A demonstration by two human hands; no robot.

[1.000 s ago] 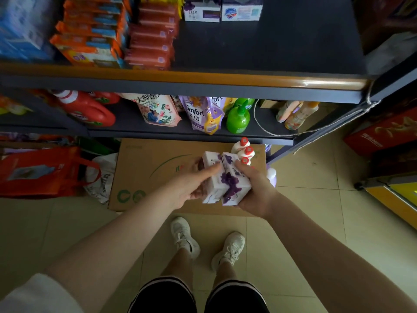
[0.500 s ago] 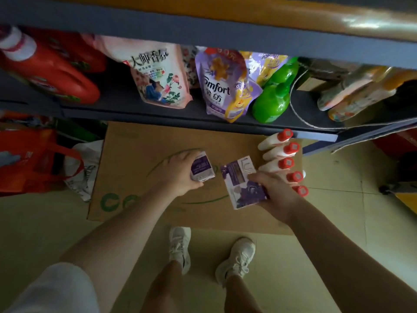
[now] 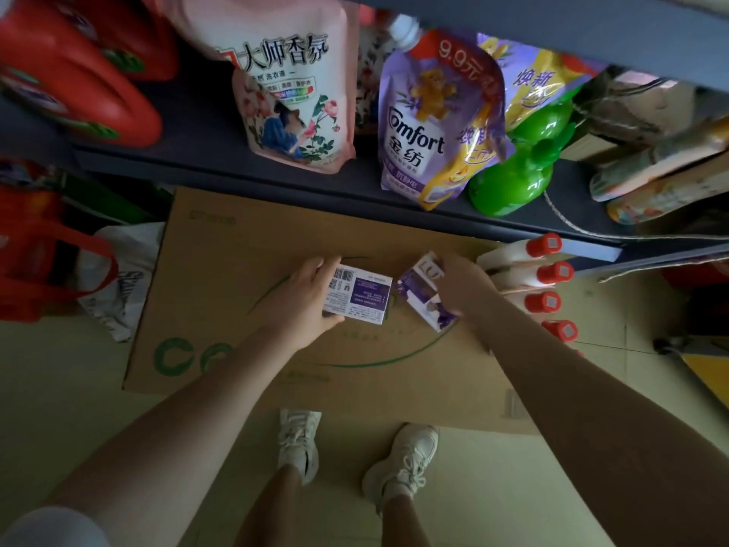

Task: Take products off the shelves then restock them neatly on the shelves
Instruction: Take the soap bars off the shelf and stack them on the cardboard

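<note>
A white-and-purple soap box [image 3: 357,294] is gripped by the left hand [image 3: 305,300] at its left end, thumb at the near edge and fingers over the far edge, barcode face up. Its long axis runs left to right, roughly along the far edge of the flattened cardboard carton [image 3: 236,309] below it; whether the box already rests on the cardboard cannot be told. Just to its right, a second soap box [image 3: 424,292] is held by the right hand [image 3: 463,288], fingers curled over its right side; it is tilted, its long axis slanting from the far edge toward the near right corner. The two boxes are close but apart, each nearer its own hand.

Judged from this, both boxes are being set down on the carton, and the coming move turns on squaring the tilted box to the level one.

Along the carton's right edge a row of white bottles with red caps [image 3: 546,272] lies, just beside the right hand, so little room is left on that side. The carton's left and near parts are bare. Beyond the far edge, the dark shelf [image 3: 221,152] carries a pink refill pouch [image 3: 294,92], a purple softener pouch [image 3: 428,120], a green bottle [image 3: 520,163] and red jugs [image 3: 71,73]. A red bag [image 3: 39,254] sits on the floor at the left.
</note>
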